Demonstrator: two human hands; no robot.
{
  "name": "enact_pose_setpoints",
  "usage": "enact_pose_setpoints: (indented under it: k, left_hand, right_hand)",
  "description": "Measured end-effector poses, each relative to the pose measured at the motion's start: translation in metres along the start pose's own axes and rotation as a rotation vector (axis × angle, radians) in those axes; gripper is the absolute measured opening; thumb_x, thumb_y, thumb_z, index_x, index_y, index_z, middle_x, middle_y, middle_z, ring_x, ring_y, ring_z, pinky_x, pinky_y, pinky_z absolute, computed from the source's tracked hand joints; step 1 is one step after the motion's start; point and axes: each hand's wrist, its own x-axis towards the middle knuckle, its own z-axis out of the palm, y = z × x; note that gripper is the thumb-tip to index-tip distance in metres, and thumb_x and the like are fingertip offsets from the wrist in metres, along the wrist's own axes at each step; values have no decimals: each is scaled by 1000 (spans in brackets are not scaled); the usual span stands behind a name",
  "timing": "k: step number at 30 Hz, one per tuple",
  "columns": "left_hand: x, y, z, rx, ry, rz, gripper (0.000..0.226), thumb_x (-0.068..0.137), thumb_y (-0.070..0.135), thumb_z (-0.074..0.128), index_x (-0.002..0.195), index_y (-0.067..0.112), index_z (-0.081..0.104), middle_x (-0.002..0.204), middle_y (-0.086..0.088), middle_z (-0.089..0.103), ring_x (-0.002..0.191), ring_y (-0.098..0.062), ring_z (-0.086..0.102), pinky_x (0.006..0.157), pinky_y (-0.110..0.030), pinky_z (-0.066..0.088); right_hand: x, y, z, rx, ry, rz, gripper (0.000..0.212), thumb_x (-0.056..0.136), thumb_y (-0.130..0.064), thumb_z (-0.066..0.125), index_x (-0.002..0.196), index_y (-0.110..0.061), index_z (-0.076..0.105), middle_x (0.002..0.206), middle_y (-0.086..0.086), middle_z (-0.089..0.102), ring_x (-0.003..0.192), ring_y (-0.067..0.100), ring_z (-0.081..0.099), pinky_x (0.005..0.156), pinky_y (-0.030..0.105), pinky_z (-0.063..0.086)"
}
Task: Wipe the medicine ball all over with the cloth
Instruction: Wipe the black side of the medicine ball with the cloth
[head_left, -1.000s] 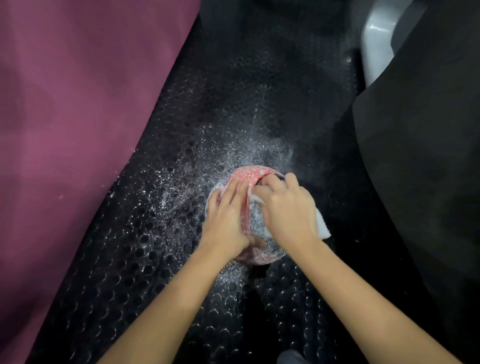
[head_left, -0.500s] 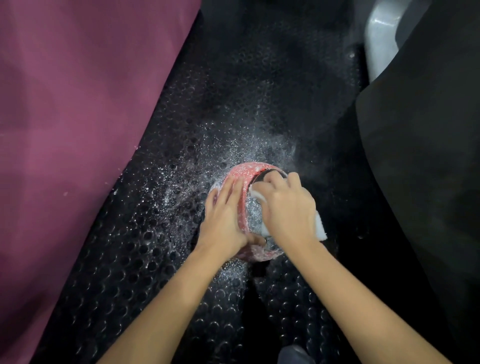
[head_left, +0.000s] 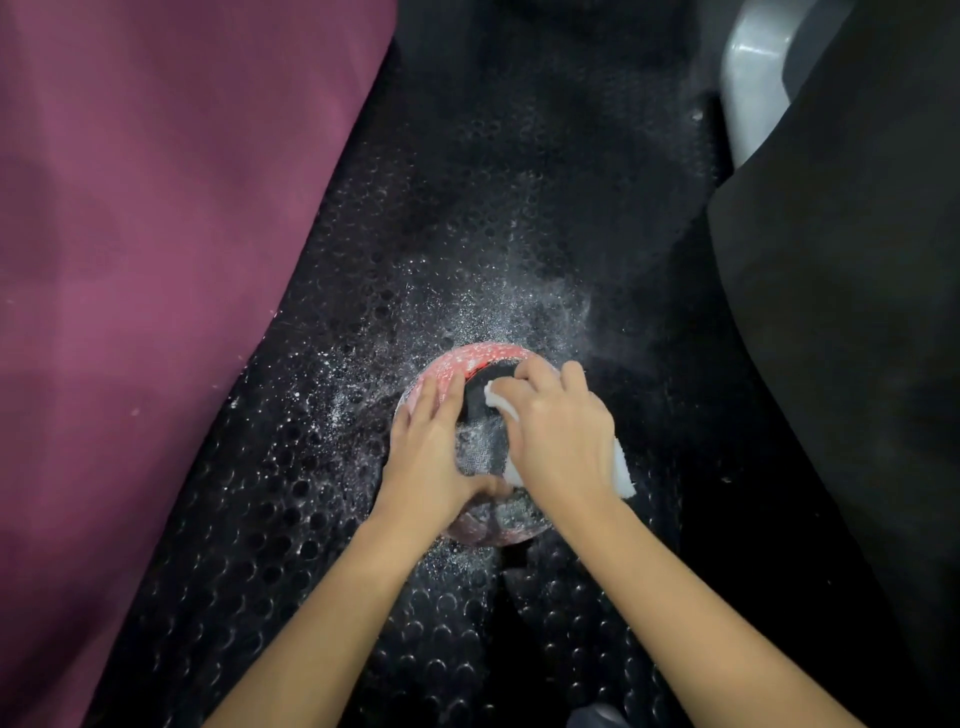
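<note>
Presently, round red-and-black medicine ball (head_left: 480, 364) speckled white, under both hands on studded black rubber mat (head_left: 311, 519), left hand (head_left: 423, 457) flat against it, right hand (head_left: 561, 441) clutching white cloth (head_left: 623, 470), ball's middle largely hidden.

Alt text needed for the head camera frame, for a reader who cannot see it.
Seen from above, a person's right hand presses a white cloth onto a red and black medicine ball while the left hand lies flat on it, steadying it. The ball sits on a black studded mat flecked with white droplets, beside a maroon surface.
</note>
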Motion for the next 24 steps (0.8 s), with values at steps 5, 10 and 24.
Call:
enact_pose_setpoints:
  k: [5, 10, 24]
  left_hand:
    - [-11, -4, 7, -49, 30, 42, 125, 62, 54, 80, 153, 35, -4, 161, 14, -9, 149, -21, -2, 119, -44, 7]
    - [-7, 3, 10, -5, 43, 31, 125, 61, 56, 77, 154, 31, -2, 162, 10, -4, 149, -21, -3, 119, -42, 4]
    - [-11, 8, 8, -9, 15, 1, 124, 62, 53, 76, 153, 34, -6, 161, 15, -7, 149, -22, -5, 118, -43, 2]
  right_hand:
    - [14, 31, -9, 54, -175, 198, 20, 92, -25, 58, 106, -37, 66, 112, -10, 58, 98, 19, 47, 61, 28, 33]
    - [6, 22, -2, -12, -127, 81, 21, 92, -21, 56, 106, -33, 66, 109, -9, 58, 95, 20, 46, 58, 28, 31]
    - [34, 26, -12, -24, -282, 205, 31, 93, -22, 54, 121, -35, 59, 119, -7, 53, 109, 22, 43, 66, 31, 34]
